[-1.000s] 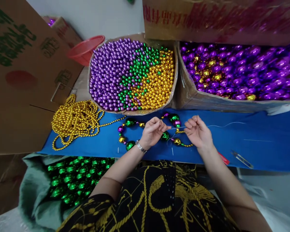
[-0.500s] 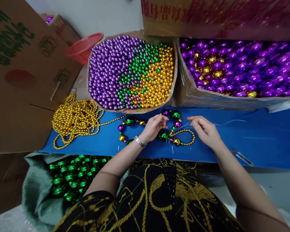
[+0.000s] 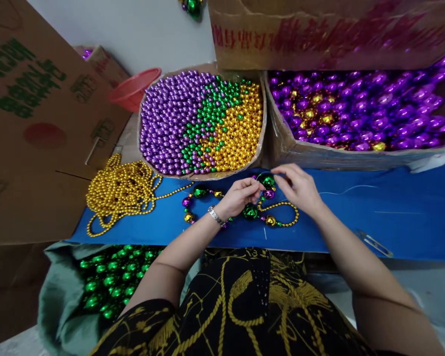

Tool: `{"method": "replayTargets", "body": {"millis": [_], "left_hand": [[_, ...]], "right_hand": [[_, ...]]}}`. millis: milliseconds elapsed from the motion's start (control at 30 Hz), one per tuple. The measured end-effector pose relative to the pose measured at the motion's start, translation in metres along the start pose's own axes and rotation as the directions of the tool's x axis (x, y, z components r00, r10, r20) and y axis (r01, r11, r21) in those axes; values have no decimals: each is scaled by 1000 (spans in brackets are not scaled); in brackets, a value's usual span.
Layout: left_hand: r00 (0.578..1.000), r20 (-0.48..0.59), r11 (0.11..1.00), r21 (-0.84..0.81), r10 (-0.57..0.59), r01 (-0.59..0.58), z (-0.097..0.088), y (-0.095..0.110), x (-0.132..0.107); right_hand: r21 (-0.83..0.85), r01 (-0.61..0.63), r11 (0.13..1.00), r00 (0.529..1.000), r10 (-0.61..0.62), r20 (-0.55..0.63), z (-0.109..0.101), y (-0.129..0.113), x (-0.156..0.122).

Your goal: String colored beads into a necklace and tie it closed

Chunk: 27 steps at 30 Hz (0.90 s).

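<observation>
A bead necklace [image 3: 250,212] of green, purple and gold balls lies on the blue cloth, partly hidden under my left hand [image 3: 242,197]. That hand is closed in a pinch at the necklace's upper part, where a thin clear thread shows. Close by on the right, my right hand [image 3: 295,185] has thumb and forefinger curved toward the same spot, beside a large green ball; a fine thread seems to run at its fingertips. A loop of small gold beads [image 3: 295,212] hangs off the necklace below the right hand.
Behind the hands stands a box of small purple, green and gold beads [image 3: 203,123]. At right is a carton of purple balls [image 3: 374,113]. Gold bead strands [image 3: 120,190] lie at left, snips [image 3: 374,244] at right. A sack of green balls [image 3: 111,277] sits below the edge.
My right hand has moved left toward my left hand, narrowing the gap between them. My left hand has shifted slightly right, and its fingers are pinched closer together. The view has tilted slightly.
</observation>
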<state>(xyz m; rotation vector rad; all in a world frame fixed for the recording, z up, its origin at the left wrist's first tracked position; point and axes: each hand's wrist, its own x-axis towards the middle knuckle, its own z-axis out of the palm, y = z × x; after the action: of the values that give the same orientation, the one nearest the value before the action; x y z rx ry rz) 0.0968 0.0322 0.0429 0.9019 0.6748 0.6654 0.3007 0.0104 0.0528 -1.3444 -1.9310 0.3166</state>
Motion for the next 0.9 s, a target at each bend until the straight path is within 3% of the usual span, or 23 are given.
{"method": "replayTargets", "body": {"millis": [100, 267, 333, 433, 500, 600, 667, 767, 900], "left_hand": [[1000, 1, 999, -45, 5, -5, -1, -2, -1], [1000, -7, 999, -31, -8, 8, 0, -1, -2], [1000, -26, 1000, 4, -6, 6, -1, -1, -2], [999, -53, 999, 51, 10, -7, -2, -1, -3], [999, -42, 997, 68, 26, -23, -2, -1, -2], [998, -4, 993, 100, 55, -54, 0, -3, -3], [998, 6, 992, 109, 59, -59, 1, -3, -4], [999, -17, 995, 93, 50, -48, 0, -4, -6], [997, -52, 995, 76, 61, -57, -1, -4, -6]], "right_hand": [[135, -37, 990, 991, 19, 136, 8, -8, -17], [216, -211, 953, 968, 174, 179, 22, -9, -28], [305, -336, 891, 933, 271, 236, 23, -9, -33], [478, -514, 713, 852, 357, 383, 29, -11, -39], [468, -537, 702, 836, 367, 408, 36, -15, -41], [275, -400, 874, 903, 326, 278, 49, -20, -40], [150, -293, 944, 950, 271, 153, 54, -21, -37], [106, -245, 964, 969, 245, 10, 52, -21, -36], [179, -232, 956, 972, 235, 4, 32, -19, -36]]}}
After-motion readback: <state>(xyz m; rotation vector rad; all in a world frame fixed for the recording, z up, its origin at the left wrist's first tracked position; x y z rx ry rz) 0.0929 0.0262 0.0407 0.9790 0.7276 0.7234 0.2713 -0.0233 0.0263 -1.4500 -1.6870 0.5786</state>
